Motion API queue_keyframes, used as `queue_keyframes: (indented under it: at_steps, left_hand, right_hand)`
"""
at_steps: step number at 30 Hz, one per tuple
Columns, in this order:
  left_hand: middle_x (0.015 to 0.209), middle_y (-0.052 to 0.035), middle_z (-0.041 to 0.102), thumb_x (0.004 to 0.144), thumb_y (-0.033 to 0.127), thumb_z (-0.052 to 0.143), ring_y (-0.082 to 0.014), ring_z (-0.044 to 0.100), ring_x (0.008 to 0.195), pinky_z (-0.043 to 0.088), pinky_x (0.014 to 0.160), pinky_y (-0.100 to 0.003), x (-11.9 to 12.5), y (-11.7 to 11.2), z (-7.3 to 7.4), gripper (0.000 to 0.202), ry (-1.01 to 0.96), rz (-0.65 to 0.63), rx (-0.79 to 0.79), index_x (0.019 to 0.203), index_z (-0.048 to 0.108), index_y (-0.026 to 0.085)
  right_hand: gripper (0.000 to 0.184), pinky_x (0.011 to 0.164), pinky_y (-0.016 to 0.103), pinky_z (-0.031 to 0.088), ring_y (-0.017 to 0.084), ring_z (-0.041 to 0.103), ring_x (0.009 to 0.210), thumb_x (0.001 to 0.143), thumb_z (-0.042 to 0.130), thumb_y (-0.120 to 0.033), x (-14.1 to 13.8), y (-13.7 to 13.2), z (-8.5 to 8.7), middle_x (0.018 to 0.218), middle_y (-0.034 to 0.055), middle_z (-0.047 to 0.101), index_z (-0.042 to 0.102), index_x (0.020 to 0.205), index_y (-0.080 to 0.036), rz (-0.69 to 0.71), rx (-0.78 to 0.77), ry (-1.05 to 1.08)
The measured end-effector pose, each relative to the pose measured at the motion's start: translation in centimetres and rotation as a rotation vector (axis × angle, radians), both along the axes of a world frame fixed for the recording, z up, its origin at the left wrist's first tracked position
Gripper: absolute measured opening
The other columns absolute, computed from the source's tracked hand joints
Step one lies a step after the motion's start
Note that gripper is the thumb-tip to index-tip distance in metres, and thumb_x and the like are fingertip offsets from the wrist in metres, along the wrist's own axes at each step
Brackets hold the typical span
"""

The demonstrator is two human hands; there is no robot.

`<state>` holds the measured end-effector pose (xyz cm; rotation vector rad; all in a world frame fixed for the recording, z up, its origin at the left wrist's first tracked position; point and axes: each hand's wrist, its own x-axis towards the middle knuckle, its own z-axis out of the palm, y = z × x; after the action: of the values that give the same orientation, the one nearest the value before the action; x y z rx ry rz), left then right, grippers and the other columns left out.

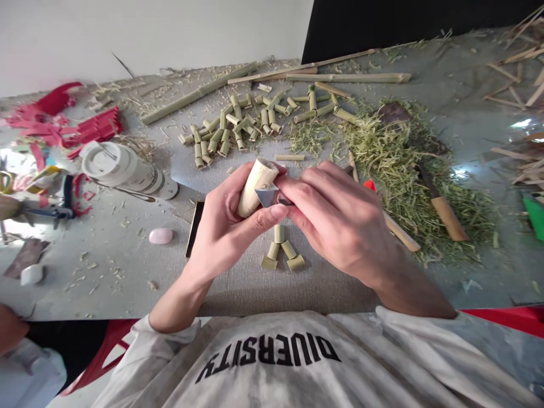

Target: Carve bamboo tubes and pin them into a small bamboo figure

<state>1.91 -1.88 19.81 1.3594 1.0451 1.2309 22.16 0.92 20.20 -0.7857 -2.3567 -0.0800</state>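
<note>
My left hand (229,215) is wrapped round a short, pale, peeled bamboo piece (255,187), tilted with its cut end up. In my right hand (335,215) is a small knife (267,196); its pointed blade lies against the side of the bamboo, and most of the handle is hidden in my fingers. My left thumb touches near the base of the blade. Below my hands, several small bamboo segments (279,233) lie on the table as a stem with two splayed legs, partly covered by my hands.
Cut bamboo pieces (225,133) cluster behind my hands, with long bamboo poles (199,93) farther back. Green shavings (382,153) heap at right around a wooden-handled cleaver (448,218). A white lidded cup (127,170) lies at left, near a pink oval object (161,236).
</note>
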Motion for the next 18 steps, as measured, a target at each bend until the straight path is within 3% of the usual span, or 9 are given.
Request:
queue_keyframes:
  at_steps: [4, 9, 14, 18]
  left_hand:
    - [0.113, -0.0056, 0.072, 0.097, 0.037, 0.084, -0.0240, 0.065, 0.097, 0.056, 0.082, -0.038, 0.4, -0.1, 0.0, 0.029, -0.018, 0.021, -0.014, 0.125, 0.077, 0.030]
    - [0.107, -0.0066, 0.074, 0.097, 0.044, 0.084, -0.0204, 0.066, 0.091, 0.056, 0.077, -0.032, 1.0, -0.1, -0.3, 0.036, -0.033, 0.070, -0.018, 0.126, 0.078, 0.024]
    - [0.109, -0.0045, 0.074, 0.092, 0.037, 0.090, -0.0160, 0.066, 0.088, 0.056, 0.077, -0.028, 0.6, 0.2, -0.4, 0.042, -0.151, 0.012, -0.089, 0.131, 0.078, 0.026]
    - [0.097, -0.0006, 0.067, 0.089, 0.029, 0.092, -0.0109, 0.054, 0.075, 0.049, 0.067, -0.025, 0.3, 0.6, -0.3, 0.044, -0.298, -0.068, -0.192, 0.131, 0.080, 0.028]
  right_hand:
    - [0.021, 0.085, 0.041, 0.059, 0.026, 0.067, 0.096, 0.114, 0.052, -0.018, -0.3, -0.1, -0.2, 0.103, 0.0097, 0.072, 0.062, 0.132, -0.018, -0.019, 0.004, 0.023]
    - [0.021, 0.087, 0.041, 0.059, 0.025, 0.067, 0.096, 0.115, 0.050, -0.017, -0.4, 0.0, -0.3, 0.105, 0.0099, 0.072, 0.062, 0.132, -0.018, -0.019, 0.016, 0.026]
    - [0.020, 0.084, 0.042, 0.059, 0.026, 0.066, 0.096, 0.114, 0.053, -0.017, -0.1, 0.6, -0.2, 0.103, 0.0110, 0.071, 0.063, 0.131, -0.013, 0.005, 0.070, -0.001]
    - [0.024, 0.085, 0.043, 0.060, 0.026, 0.068, 0.099, 0.116, 0.052, -0.025, 0.1, 1.1, -0.6, 0.107, 0.0103, 0.073, 0.062, 0.136, -0.016, -0.005, 0.081, 0.034]
